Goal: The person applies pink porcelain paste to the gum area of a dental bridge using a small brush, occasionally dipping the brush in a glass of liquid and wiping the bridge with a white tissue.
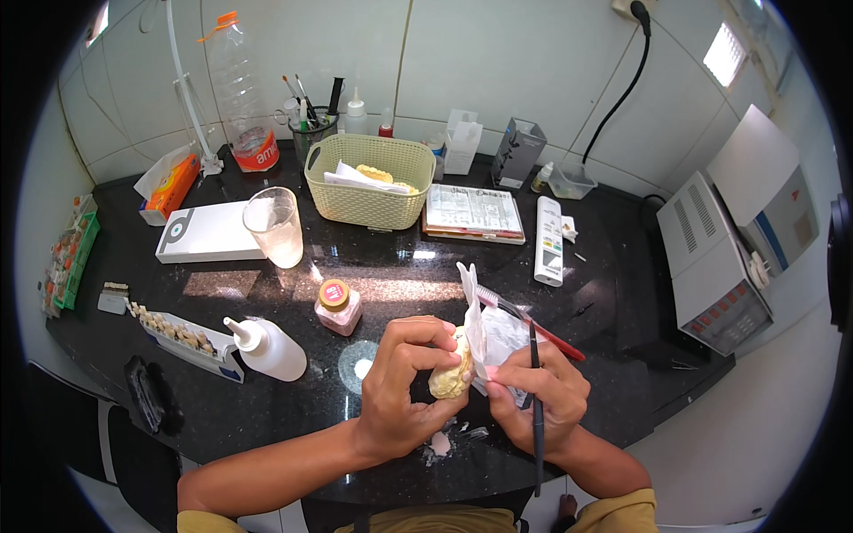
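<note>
My left hand (404,377) is closed round a pale yellow dental plaster cast (451,380), gripping it between thumb and fingers. Against the cast's right side stands a white tissue (475,324), pinched by the thumb and forefinger of my right hand (544,391). That same hand also carries a slim black brush-like tool (538,435), its thin end upward. Behind the right hand, a crumpled white sheet (511,336) and a red-handled brush (558,341) lie on the black counter. Below the cast is a pinkish smear (441,444). My fingers hide part of the cast.
Left of my hands stand a pink jar (339,311), a white squeeze bottle (272,352), a tooth shade guide (191,339) and a glass (274,226). A round glass dish (357,366) sits close by. Behind are a green basket (369,206) and a white remote (549,242); a boxy machine (711,266) stands right.
</note>
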A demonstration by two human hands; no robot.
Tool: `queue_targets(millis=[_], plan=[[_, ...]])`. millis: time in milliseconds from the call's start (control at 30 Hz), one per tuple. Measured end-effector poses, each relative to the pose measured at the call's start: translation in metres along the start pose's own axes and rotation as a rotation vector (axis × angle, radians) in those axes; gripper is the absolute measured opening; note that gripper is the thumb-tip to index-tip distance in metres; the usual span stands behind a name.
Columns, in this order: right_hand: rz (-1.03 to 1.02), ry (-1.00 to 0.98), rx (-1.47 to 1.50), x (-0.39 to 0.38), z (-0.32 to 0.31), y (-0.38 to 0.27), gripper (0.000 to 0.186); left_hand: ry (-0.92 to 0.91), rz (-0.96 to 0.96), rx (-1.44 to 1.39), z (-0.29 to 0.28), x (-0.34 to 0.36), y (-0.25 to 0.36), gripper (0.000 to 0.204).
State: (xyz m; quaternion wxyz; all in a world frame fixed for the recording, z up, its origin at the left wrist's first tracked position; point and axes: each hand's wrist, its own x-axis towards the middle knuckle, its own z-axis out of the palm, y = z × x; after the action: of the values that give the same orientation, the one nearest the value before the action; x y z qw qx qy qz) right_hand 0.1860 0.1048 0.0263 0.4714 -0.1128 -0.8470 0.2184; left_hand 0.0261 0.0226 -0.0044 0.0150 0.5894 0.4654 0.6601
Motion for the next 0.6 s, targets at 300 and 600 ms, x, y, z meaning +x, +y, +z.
queue_targets(millis=[300, 600], plan=[[-0.083, -0.133, -0.110, 0.001, 0.000, -0.002, 0.030, -0.030, -0.005, 0.041, -0.001, 0.001, 0.002, 0.044], [0.369, 0.215, 0.072, 0.006, -0.013, 0.010, 0.008, -0.049, -0.054, 0.004, -0.003, 0.000, -0.004, 0.043]])
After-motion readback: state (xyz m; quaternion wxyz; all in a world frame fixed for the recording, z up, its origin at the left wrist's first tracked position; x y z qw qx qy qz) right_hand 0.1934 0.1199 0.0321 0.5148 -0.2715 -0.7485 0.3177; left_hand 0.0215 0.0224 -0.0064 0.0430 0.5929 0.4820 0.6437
